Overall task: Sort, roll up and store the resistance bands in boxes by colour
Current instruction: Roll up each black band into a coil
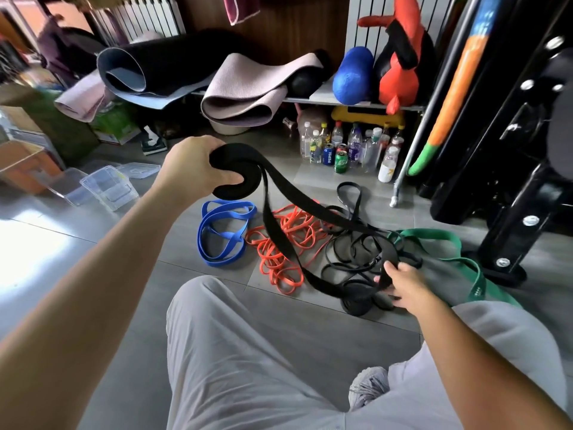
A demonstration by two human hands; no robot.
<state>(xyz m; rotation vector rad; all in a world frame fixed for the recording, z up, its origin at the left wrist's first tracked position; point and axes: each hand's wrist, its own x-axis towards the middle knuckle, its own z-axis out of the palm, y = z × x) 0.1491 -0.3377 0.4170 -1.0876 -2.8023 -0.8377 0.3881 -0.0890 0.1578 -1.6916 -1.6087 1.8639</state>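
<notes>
Black band (273, 221): rolled end sits inside L hand (192, 169) curled fingers, thumb across roll; loose end pinched btwn R hand (403, 283) thumb & fingers.

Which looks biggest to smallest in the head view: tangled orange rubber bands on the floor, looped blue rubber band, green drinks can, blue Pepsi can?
1. tangled orange rubber bands
2. looped blue rubber band
3. green drinks can and blue Pepsi can look alike, so unranked.
</notes>
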